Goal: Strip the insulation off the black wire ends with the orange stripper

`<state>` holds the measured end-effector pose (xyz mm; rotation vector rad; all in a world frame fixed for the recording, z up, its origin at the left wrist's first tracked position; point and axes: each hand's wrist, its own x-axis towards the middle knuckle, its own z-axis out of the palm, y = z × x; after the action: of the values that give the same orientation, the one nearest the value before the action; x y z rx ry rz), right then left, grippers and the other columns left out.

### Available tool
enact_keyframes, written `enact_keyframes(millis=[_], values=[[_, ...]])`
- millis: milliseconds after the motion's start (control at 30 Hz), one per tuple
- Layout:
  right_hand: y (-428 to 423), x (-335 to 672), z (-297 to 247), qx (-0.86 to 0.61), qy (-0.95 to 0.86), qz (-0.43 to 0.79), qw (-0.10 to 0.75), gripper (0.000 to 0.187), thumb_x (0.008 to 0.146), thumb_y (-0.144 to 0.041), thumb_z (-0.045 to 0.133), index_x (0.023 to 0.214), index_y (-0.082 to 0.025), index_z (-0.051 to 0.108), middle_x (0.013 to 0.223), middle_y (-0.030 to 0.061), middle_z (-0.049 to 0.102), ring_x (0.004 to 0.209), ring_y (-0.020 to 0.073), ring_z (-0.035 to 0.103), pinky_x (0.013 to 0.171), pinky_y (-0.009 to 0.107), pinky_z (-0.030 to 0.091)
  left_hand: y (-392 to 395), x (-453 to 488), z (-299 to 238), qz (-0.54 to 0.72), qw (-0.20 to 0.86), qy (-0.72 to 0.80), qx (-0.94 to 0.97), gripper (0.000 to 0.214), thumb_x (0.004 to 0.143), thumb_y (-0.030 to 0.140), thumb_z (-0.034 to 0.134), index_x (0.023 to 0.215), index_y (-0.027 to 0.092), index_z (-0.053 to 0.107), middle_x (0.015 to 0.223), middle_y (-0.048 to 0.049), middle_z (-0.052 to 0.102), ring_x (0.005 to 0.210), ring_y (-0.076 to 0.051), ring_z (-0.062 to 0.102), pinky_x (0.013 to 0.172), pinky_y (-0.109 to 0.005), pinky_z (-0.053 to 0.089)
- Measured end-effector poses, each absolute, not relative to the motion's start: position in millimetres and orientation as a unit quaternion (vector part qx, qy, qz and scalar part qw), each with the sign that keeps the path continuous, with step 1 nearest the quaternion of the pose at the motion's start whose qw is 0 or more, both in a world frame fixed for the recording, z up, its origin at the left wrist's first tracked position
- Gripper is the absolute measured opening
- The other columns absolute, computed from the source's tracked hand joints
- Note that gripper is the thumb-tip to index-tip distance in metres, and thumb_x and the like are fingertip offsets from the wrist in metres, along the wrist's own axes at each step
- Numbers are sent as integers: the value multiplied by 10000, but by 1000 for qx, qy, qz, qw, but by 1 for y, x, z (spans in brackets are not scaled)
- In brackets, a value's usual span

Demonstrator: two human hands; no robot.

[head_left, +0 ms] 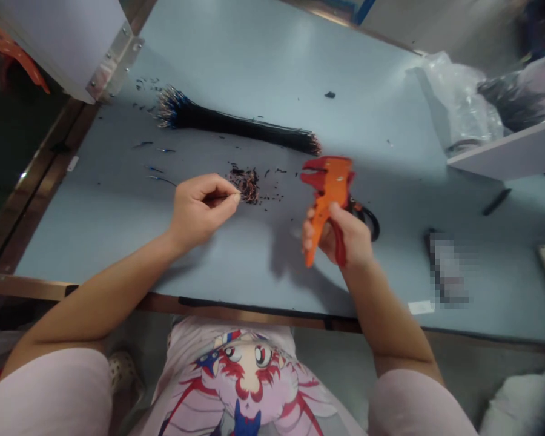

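Note:
Thumb and forefinger of my left hand (204, 209) pinch a thin dark wire, whose tail end with a blue terminal (161, 179) trails out to the left. In my right hand (347, 236) is an orange and red wire stripper (329, 188), held upright with its jaws pointing left and apart from the wire. Just beyond my left fingertips lies a small heap of black and copper scraps (247, 184). Farther back rests a long bundle of black wires (240, 124), with blue and metal ends at the left and bare copper ends at the right.
Several loose wires (152, 168) lie left of the scraps. A black ring-shaped handle (367, 218) sits behind my right hand. Rightward are a blurred-out dark object (447, 266), a white label (421, 307) and clear plastic bags (463, 100). A metal-hinged white panel (72, 42) stands at back left.

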<state>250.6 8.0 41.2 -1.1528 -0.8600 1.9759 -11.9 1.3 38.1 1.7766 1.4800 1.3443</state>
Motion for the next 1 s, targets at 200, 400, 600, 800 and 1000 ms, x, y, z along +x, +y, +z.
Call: enact_keyframes(millis=[200,400,600,800,1000], values=[[-10,233,24,-396,-365,813,220,376,801,-436,656,979,-110,592,823,113,689,695,247,692,601,382,565,2,-4,28,464,237,520,677,82,776,228,614,697,224,634,633,20,613,561,-100,512,528,-254,407],[-16,227,23,-355,-363,833,220,369,819,-432,646,984,-106,596,818,93,668,713,235,693,624,374,570,1,0,23,444,240,500,704,90,782,216,601,699,212,637,620,20,598,554,-99,504,541,-256,395],[-20,226,26,-342,-373,837,209,364,838,-425,630,988,-95,595,823,97,662,715,227,688,621,371,571,-1,1,22,447,249,493,704,78,778,199,597,711,210,636,623,21,588,556,-97,496,539,-252,387],[-22,227,27,-339,-386,834,201,336,854,-401,621,991,-95,594,826,94,661,725,221,692,649,378,574,-2,2,22,462,247,476,707,79,777,188,599,707,205,631,615,20,578,546,-90,482,529,-243,374],[-24,226,27,-351,-385,831,197,358,852,-437,617,971,-102,579,786,77,662,670,200,689,606,335,568,-2,3,22,462,233,469,716,83,766,163,597,692,184,629,602,25,573,531,-76,472,517,-225,366]])
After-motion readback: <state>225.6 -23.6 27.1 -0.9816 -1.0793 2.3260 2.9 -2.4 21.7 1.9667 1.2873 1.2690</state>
